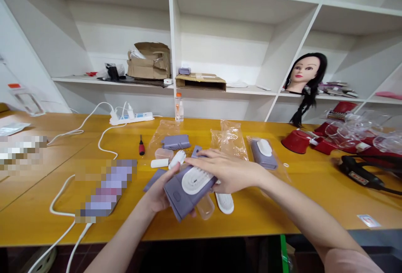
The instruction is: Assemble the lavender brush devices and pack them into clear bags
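Both hands hold a purple-grey plastic housing [177, 197] with a white oval bristled piece [192, 181] set in its face. My left hand [160, 193] wraps round its left side from below. My right hand [230, 170] lies over its upper right end, fingers bent across the white piece. Beneath and beside it on the table are a loose white oval part [225, 204], a clear plastic cover [205, 207], a white bristled part [177, 160] and a white cylinder [159, 163]. Another purple-grey shell [176, 142] lies behind. The right fingertips are partly hidden.
A similar purple-grey unit [264, 155] lies on a bag to the right. A red-handled screwdriver [141, 146] and a white power strip [132, 117] are at left. Red machine parts [295, 141] and a black corded tool [361, 172] sit at right. A bottle [179, 107] stands behind.
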A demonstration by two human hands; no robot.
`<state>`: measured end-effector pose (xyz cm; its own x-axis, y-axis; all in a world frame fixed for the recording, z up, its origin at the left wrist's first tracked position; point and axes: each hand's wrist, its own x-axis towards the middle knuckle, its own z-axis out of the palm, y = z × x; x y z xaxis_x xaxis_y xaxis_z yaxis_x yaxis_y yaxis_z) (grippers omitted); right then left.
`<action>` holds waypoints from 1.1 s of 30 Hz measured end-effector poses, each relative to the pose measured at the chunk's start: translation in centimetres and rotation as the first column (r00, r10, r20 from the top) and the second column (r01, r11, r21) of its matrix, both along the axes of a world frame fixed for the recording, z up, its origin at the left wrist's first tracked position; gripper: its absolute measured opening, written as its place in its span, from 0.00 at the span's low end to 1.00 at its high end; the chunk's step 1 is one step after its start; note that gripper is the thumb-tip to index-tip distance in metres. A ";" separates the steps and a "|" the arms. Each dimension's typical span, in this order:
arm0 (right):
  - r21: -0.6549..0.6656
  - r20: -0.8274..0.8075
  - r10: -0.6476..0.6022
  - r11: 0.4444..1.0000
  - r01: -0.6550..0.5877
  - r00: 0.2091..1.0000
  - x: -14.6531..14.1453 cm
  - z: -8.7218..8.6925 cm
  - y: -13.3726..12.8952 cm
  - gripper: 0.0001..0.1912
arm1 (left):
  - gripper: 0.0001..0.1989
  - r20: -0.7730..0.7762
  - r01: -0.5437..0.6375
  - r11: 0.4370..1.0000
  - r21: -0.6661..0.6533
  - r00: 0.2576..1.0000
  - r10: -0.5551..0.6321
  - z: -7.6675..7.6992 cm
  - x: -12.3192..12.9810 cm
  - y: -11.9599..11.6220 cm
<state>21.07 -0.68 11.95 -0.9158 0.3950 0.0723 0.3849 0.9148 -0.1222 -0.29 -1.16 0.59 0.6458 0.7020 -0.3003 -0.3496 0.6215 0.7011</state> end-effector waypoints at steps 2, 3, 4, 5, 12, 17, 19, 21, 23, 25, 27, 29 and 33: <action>0.084 -0.031 -0.106 0.991 0.108 0.994 0.4 -0.4 -0.5 0.43 | 0.31 0.027 -0.086 0.996 0.021 0.996 0.085 -0.1 0.8 -0.2; 0.118 -0.076 -0.186 0.974 0.194 0.980 0.7 -0.7 -0.9 0.42 | 0.30 0.072 -0.123 0.991 0.045 0.990 0.120 0.0 1.0 -0.2; 0.138 -0.137 -0.275 0.946 0.294 0.952 1.0 -1.1 -1.2 0.41 | 0.30 0.132 -0.153 0.986 0.072 0.981 0.143 0.1 1.0 -0.3; 0.144 -0.207 -0.367 0.905 0.399 0.907 1.4 -1.7 -1.6 0.39 | 0.30 0.201 -0.178 0.979 0.101 0.967 0.155 0.3 1.0 -0.4; -0.029 -0.115 -0.683 0.728 0.685 0.722 1.1 -7.3 -2.7 0.09 | 0.30 0.464 -0.267 0.956 0.125 0.867 0.181 0.9 -0.1 -0.4; -0.024 -0.085 -0.752 0.658 0.753 0.654 -0.2 -9.3 -1.6 0.11 | 0.29 0.495 -0.269 0.958 0.103 0.849 0.185 -0.5 0.1 0.1; -0.093 -0.076 -0.751 0.660 0.745 0.656 -0.1 -9.5 -1.1 0.20 | 0.29 0.504 -0.268 0.957 0.108 0.845 0.179 -0.8 0.1 0.2; -0.167 -0.072 -0.733 0.677 0.716 0.676 0.3 -9.7 -0.7 0.31 | 0.29 0.506 -0.260 0.960 0.108 0.845 0.172 -0.8 0.1 0.1; -0.230 -0.071 -0.713 0.692 0.684 0.698 0.7 -10.1 -0.2 0.43 | 0.28 0.497 -0.258 0.962 0.093 0.849 0.180 -0.8 0.2 0.0; -0.285 -0.085 -0.712 0.688 0.668 0.697 0.9 -10.7 0.2 0.52 | 0.27 0.486 -0.256 0.964 0.070 0.853 0.191 -0.7 0.3 -0.1; -0.353 -0.128 -0.726 0.670 0.653 0.676 1.2 -11.3 0.5 0.55 | 0.28 0.477 -0.248 0.967 0.053 0.857 0.194 -0.7 0.4 -0.2; -0.448 -0.199 -0.735 0.657 0.606 0.648 1.4 -11.5 0.8 0.55 | 0.29 0.468 -0.252 0.967 0.046 0.860 0.202 -0.7 0.5 -0.3; -0.656 -0.285 -0.759 0.600 0.458 0.585 2.3 -10.9 1.4 0.53 | 0.29 0.443 -0.304 0.950 0.071 0.863 0.243 -0.7 0.8 -0.3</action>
<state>23.39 0.77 1.02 -0.3061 0.9505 0.0528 0.5624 0.2253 -0.7956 0.49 -1.50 -0.08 0.4651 0.8827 0.0675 -0.7735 0.3681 0.5160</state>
